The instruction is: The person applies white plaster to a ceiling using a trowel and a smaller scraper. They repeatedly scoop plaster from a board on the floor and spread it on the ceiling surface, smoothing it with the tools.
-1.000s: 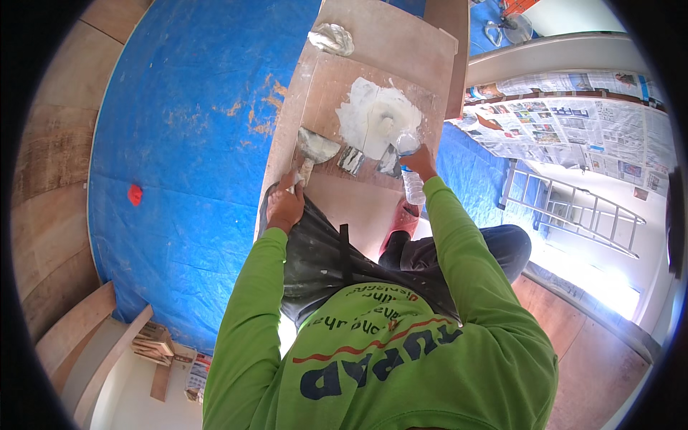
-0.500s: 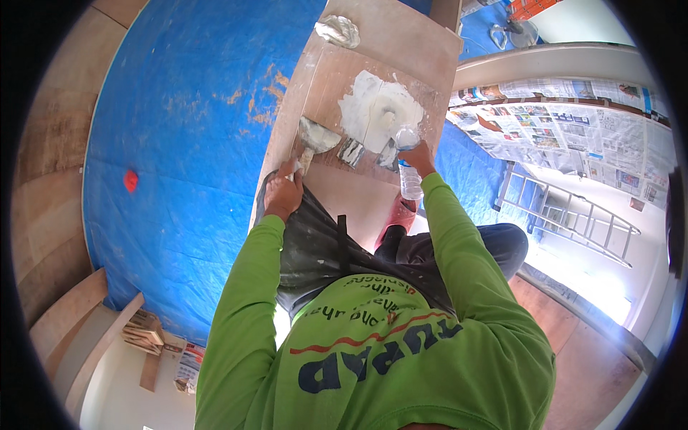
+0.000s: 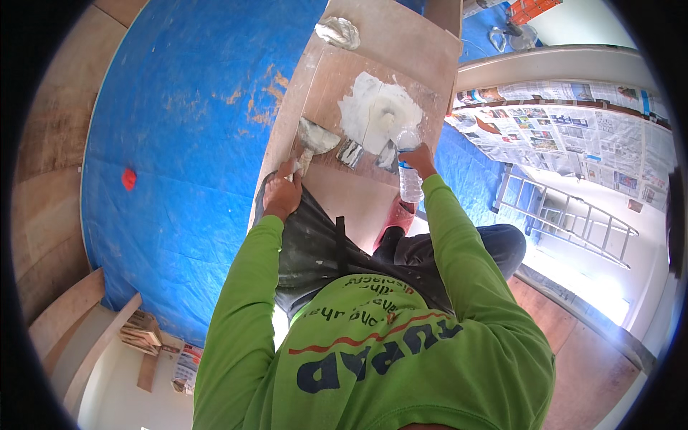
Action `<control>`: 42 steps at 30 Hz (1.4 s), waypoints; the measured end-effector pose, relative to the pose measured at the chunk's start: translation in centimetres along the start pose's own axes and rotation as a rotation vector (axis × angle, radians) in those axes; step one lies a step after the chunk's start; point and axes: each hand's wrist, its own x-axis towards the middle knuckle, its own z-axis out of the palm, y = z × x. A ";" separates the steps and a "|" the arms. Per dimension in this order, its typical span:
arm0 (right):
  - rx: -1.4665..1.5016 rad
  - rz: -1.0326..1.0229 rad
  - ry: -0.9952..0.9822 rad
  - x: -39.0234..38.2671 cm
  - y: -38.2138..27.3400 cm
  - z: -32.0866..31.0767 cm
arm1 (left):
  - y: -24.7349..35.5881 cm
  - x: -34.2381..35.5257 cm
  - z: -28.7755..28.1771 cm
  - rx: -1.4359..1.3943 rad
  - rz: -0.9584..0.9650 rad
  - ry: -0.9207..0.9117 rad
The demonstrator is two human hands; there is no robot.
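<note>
My left hand (image 3: pixel 282 193) is closed around the handle of a putty knife (image 3: pixel 317 136). Its wide, putty-smeared blade rests on the wooden board (image 3: pixel 358 193) before me. In my right hand (image 3: pixel 418 159) is a clear plastic bottle (image 3: pixel 411 183), gripped near its middle, with its far end at the near right edge of a white putty patch (image 3: pixel 380 111). A wet-looking hollow shows in the patch's middle. Two smaller putty-coated blades, a left one (image 3: pixel 349 153) and a right one (image 3: pixel 388 155), lie between the putty knife and the bottle.
A lump of white putty (image 3: pixel 337 33) sits at the board's far left. Blue sheeting (image 3: pixel 179 143) covers the floor on the left. To the right are newspaper-covered panels (image 3: pixel 559 132) and a metal ladder (image 3: pixel 573 215). A red item (image 3: pixel 396 218) lies by my leg.
</note>
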 end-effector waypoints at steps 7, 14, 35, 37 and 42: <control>-0.019 -0.050 0.056 1.3 2.2 1.3 | 0.0 0.2 0.1 0.027 0.061 0.030; -0.122 0.019 0.074 2.1 2.3 1.9 | 0.2 0.0 -0.3 0.010 0.049 0.021; 0.130 -0.453 -0.185 -12.3 1.2 6.1 | 0.1 -1.3 0.6 -0.090 -0.048 0.012; 0.190 -0.775 -0.130 -15.5 -0.3 6.5 | 0.8 -2.8 0.0 -0.179 0.285 0.112; 0.169 -0.808 -0.363 -20.6 -4.8 5.3 | 3.2 -9.5 -0.4 -0.568 0.368 -0.074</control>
